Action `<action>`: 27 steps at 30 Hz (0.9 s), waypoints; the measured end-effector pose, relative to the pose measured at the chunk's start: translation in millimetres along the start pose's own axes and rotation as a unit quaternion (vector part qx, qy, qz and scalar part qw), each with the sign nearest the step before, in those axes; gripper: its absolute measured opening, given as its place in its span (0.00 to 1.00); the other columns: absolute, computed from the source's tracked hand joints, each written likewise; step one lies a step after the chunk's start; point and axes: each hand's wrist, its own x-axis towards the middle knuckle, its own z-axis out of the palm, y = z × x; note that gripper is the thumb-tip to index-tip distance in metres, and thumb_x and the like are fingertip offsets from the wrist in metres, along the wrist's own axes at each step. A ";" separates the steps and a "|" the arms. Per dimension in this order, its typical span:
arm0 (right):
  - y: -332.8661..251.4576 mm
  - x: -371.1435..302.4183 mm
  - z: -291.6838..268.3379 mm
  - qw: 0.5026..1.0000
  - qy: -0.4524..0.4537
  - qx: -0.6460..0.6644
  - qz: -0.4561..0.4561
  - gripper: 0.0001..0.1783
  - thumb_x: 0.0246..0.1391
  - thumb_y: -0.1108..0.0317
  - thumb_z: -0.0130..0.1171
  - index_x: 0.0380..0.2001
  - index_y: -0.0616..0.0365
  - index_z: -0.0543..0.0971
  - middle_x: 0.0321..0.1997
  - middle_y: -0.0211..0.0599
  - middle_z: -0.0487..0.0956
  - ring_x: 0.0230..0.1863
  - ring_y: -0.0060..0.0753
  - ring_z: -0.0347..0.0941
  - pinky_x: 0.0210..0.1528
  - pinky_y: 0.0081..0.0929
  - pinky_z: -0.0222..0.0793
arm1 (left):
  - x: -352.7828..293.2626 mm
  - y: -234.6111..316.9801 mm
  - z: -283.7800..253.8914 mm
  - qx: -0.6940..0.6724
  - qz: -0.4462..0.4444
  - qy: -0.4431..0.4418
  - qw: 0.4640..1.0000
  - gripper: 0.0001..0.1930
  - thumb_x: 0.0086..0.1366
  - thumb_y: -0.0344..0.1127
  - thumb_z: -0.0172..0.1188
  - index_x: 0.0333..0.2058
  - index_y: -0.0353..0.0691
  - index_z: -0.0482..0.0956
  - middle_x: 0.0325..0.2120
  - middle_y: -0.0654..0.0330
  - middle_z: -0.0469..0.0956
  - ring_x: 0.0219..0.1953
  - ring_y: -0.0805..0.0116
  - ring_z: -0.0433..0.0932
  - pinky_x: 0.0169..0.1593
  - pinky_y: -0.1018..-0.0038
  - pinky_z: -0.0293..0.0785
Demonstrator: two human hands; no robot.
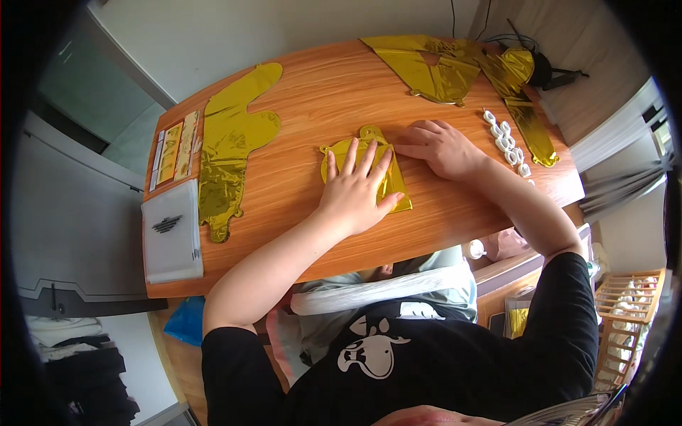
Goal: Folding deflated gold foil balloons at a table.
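On the wooden table before me lies a folded gold foil balloon (399, 186), with small tabs at its upper and left edges. My left hand (359, 181) is spread flat over it, palm down, fingers apart. At its upper right edge my right hand (446, 149) rests on the table, thumb stretched toward the foil and the other fingers loosely bent. Nothing shows in its grasp. A larger flat gold foil balloon (238, 131) lies to the left. More gold foil balloons (447, 74) are spread at the back right, one strip reaching down the right side.
Several white coils (506, 140) lie in a row right of my right arm. At the table's left edge are a printed card (175, 150) and a stack of translucent plastic bags (172, 241). A black device with cables (543, 69) stands at the back right corner. A wooden rack (629, 298) stands at lower right.
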 end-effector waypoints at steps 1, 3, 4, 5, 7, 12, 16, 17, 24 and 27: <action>2.1 0.9 -0.3 1.000 -0.016 -0.016 -0.003 0.26 0.56 0.72 0.58 0.59 0.48 0.81 0.63 0.43 0.76 0.66 0.49 0.69 0.69 0.46 0.65 | 0.3 -0.2 -0.3 0.001 0.003 -0.004 1.000 0.43 0.72 0.69 0.47 0.76 0.49 0.53 0.77 0.49 0.50 0.79 0.41 0.43 0.73 0.30 0.38; 4.5 1.7 0.3 1.000 -0.020 -0.009 0.010 0.25 0.55 0.73 0.58 0.58 0.47 0.82 0.63 0.43 0.76 0.66 0.49 0.69 0.69 0.45 0.64 | 1.3 -0.4 -0.8 0.003 0.005 -0.007 1.000 0.42 0.72 0.69 0.45 0.76 0.49 0.54 0.77 0.49 0.51 0.78 0.40 0.44 0.73 0.28 0.38; 5.0 1.9 1.5 0.999 -0.025 -0.001 0.023 0.25 0.55 0.73 0.58 0.56 0.46 0.84 0.63 0.44 0.75 0.66 0.49 0.69 0.68 0.44 0.64 | 0.7 -0.4 -1.1 0.002 0.007 -0.008 1.000 0.42 0.72 0.69 0.45 0.76 0.49 0.55 0.76 0.49 0.51 0.78 0.40 0.44 0.72 0.28 0.39; 6.2 1.4 3.0 0.999 -0.024 0.001 0.023 0.25 0.55 0.73 0.58 0.56 0.46 0.84 0.63 0.44 0.75 0.66 0.49 0.69 0.68 0.44 0.64 | 0.2 -0.1 -1.4 0.000 0.008 -0.008 1.000 0.42 0.72 0.68 0.45 0.75 0.49 0.55 0.76 0.49 0.51 0.78 0.40 0.44 0.72 0.28 0.40; 8.5 1.3 6.0 0.991 -0.002 0.119 0.057 0.23 0.54 0.75 0.59 0.53 0.48 0.86 0.62 0.45 0.75 0.66 0.49 0.69 0.67 0.44 0.64 | 0.2 0.1 -1.4 0.001 0.007 -0.007 1.000 0.42 0.72 0.68 0.46 0.75 0.49 0.55 0.76 0.48 0.52 0.78 0.40 0.44 0.72 0.28 0.40; -6.3 2.3 7.8 0.989 0.049 0.097 0.105 0.21 0.53 0.76 0.59 0.50 0.50 0.87 0.63 0.42 0.75 0.65 0.51 0.69 0.68 0.46 0.61 | 1.1 0.4 -1.0 0.008 0.010 -0.004 1.000 0.42 0.72 0.68 0.46 0.75 0.50 0.56 0.76 0.48 0.52 0.78 0.40 0.45 0.72 0.27 0.41; -16.9 9.1 1.2 0.982 0.095 0.070 0.149 0.21 0.56 0.72 0.62 0.54 0.52 0.84 0.63 0.37 0.77 0.66 0.49 0.68 0.70 0.48 0.58 | 1.4 3.3 -4.9 0.010 -0.001 -0.017 1.000 0.44 0.71 0.69 0.46 0.75 0.46 0.55 0.76 0.48 0.52 0.78 0.41 0.46 0.72 0.28 0.41; -21.0 11.0 -2.1 0.982 0.095 0.069 0.148 0.21 0.56 0.72 0.62 0.54 0.52 0.84 0.63 0.37 0.77 0.66 0.49 0.68 0.70 0.48 0.58 | 0.7 3.2 -5.4 0.007 -0.007 -0.018 1.000 0.45 0.71 0.69 0.46 0.75 0.44 0.54 0.76 0.48 0.52 0.78 0.42 0.45 0.72 0.28 0.40; -36.4 9.9 -2.2 0.990 -0.019 0.096 0.104 0.28 0.57 0.55 0.70 0.59 0.50 0.82 0.65 0.31 0.78 0.71 0.47 0.65 0.73 0.54 0.53 | 2.4 1.6 -2.2 0.002 -0.018 -0.022 1.000 0.51 0.69 0.70 0.50 0.75 0.34 0.50 0.77 0.49 0.49 0.79 0.45 0.43 0.74 0.32 0.39; -39.8 7.6 -7.3 0.991 -0.036 0.079 0.106 0.33 0.54 0.51 0.71 0.62 0.49 0.80 0.67 0.30 0.77 0.73 0.47 0.63 0.75 0.58 0.50 | 2.4 1.2 -2.4 0.004 -0.018 -0.029 0.999 0.53 0.68 0.72 0.50 0.75 0.34 0.50 0.77 0.49 0.48 0.79 0.46 0.42 0.74 0.32 0.38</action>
